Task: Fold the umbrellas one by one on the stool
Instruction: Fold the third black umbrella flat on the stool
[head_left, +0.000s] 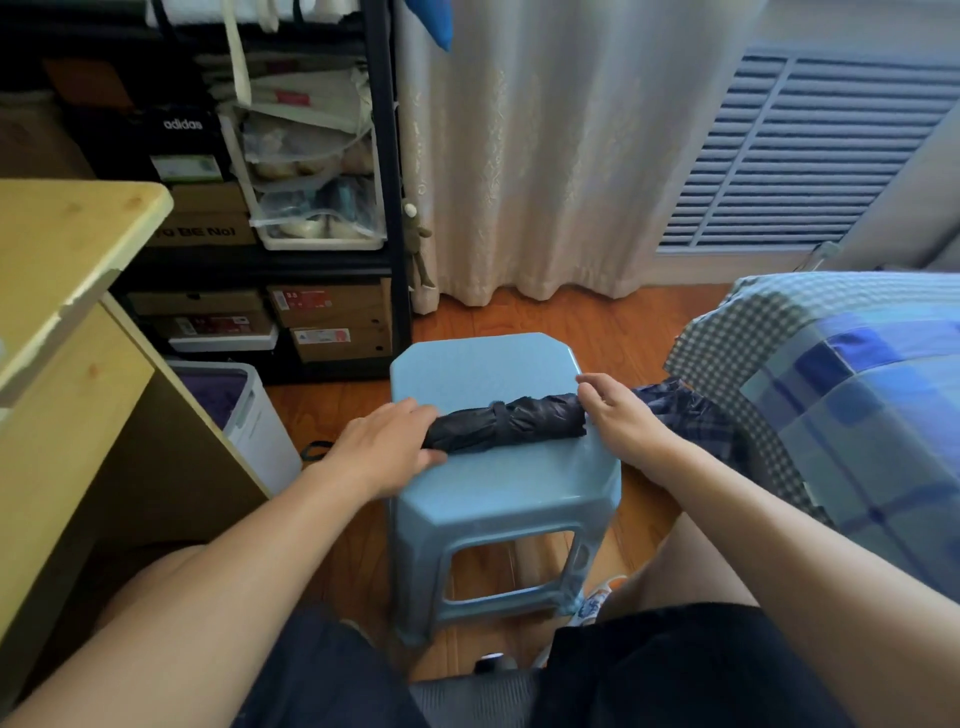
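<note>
A dark navy umbrella (511, 422), rolled up and strapped around its middle, lies across the top of the light blue plastic stool (488, 364). My left hand (387, 447) rests over its left end, fingers spread flat. At the umbrella's right end, my right hand (621, 415) touches it with loosely curled fingers. Whether either hand grips it is unclear. Just behind my right hand lies a second, plaid dark umbrella (691, 415), unfolded, between the stool and the bed.
A wooden desk (67, 270) stands at the left with a white bin (249, 410) beside it. Black shelves (384, 156) hold shoe boxes. A bed with checked bedding (852, 389) is at the right, curtains (545, 156) behind. My knees flank the stool.
</note>
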